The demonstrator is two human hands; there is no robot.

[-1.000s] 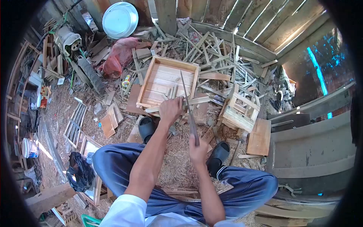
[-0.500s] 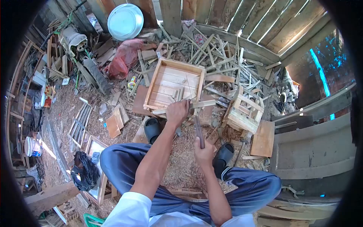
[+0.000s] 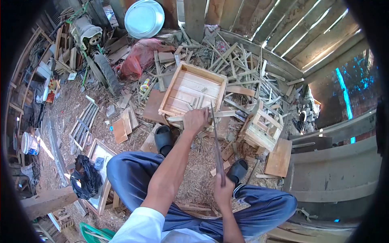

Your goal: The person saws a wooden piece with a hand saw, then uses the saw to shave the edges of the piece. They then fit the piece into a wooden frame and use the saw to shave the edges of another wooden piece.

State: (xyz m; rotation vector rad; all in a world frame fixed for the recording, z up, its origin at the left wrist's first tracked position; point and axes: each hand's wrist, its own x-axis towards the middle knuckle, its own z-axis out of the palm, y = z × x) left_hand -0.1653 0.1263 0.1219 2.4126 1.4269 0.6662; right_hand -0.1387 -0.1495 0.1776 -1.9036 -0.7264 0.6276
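Note:
My left hand (image 3: 196,120) is closed over a narrow wooden strip (image 3: 225,114), pressing it against the near edge of a shallow wooden box (image 3: 173,88). The strip pokes out on both sides of my fingers. Lower and to the right, my right hand (image 3: 223,189) grips the handle of a handsaw (image 3: 216,141). Its long thin blade points away from me, and the tip end lies by the strip, just right of my left hand. Whether the teeth are cutting into the wood cannot be made out. Several short wood pieces lie inside the box.
A small wooden frame stool (image 3: 261,127) stands to the right. Behind the box are piled thin offcuts (image 3: 243,73), a red plastic bag (image 3: 137,58) and a white basin (image 3: 144,19). A black bag (image 3: 86,178) lies at left. My sandalled feet flank the saw.
My right hand has drawn the saw back toward my body, so more of the blade shows on my side of the strip. My left hand stays on the strip; the view has shifted slightly.

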